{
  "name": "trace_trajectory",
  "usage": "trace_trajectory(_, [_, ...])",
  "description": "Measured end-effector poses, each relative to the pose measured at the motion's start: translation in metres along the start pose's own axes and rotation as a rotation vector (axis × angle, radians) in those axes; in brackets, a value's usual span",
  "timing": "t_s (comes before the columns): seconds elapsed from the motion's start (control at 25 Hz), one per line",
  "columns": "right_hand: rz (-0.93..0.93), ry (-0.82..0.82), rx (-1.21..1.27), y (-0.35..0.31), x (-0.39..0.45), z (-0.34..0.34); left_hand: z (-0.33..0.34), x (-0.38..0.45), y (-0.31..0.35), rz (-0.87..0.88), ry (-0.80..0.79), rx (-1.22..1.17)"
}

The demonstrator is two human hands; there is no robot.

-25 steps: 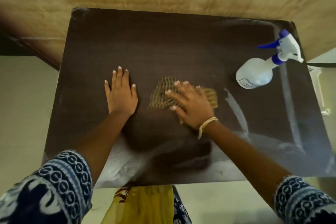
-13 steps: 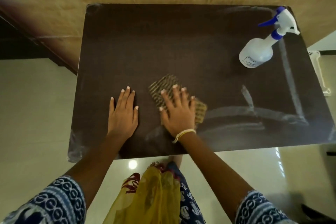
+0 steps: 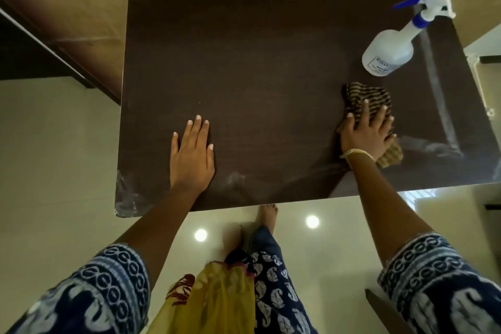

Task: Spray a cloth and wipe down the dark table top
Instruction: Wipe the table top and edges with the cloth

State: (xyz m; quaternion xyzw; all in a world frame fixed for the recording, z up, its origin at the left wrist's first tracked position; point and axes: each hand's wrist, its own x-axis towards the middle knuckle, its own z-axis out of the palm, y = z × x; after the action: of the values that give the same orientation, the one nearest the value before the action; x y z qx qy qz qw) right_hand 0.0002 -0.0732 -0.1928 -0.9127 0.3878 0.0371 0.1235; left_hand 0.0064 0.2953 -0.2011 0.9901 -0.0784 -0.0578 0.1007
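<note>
Dark table: centre and far-left area bare. Spray bottle at far-right corner. Left hand flat, fingers straight, near front edge. Right hand, fingers spread, presses striped cloth just below bottle.

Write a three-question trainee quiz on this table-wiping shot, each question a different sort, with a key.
1. True or false: the left hand lies flat on the bare table top, holding nothing.
2. Multiple choice: the right hand presses on (A) the spray bottle, (B) the striped cloth, (C) the table edge.
3. Fill in: the spray bottle stands at the table's far ____ corner, apart from the cloth.

Key: 1 true; 2 B; 3 right.
</note>
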Motion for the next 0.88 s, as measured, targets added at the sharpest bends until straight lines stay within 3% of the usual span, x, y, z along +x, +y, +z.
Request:
trace_trajectory(0.12, [-0.293, -0.017, -0.043, -0.053, -0.078, 0.028, -0.003, -0.001, -0.006, 0.044, -0.033, 0.01])
trace_trajectory(0.28, [-0.808, -0.192, -0.111, -0.09, -0.214, 0.054, -0.004, -0.016, -0.026, 0.116, -0.061, 0.016])
trace_trajectory(0.36, [-0.982, -0.231, -0.126, -0.085, -0.219, 0.055, -0.002, -0.024, -0.032, 0.118, -0.055, 0.019])
trace_trajectory(0.44, [-0.901, -0.167, -0.118, -0.066, -0.176, 0.047, -0.002, -0.026, -0.03, 0.112, -0.028, 0.001])
trace_trajectory(0.6, [-0.282, -0.039, -0.067, 0.002, -0.086, 0.017, -0.005, -0.025, -0.029, 0.114, -0.029, 0.016])
trace_trajectory(0.72, [-0.024, -0.013, -0.007, -0.015, -0.093, 0.022, -0.006, -0.026, -0.03, 0.109, -0.037, 0.034])
trace_trajectory(0.8, [-0.089, -0.016, -0.012, -0.053, -0.128, 0.036, -0.007, -0.025, -0.027, 0.096, -0.055, 0.053])
trace_trajectory(0.88, [-0.336, -0.067, -0.066, -0.084, -0.173, 0.051, -0.007, -0.025, -0.023, 0.079, -0.065, 0.081])
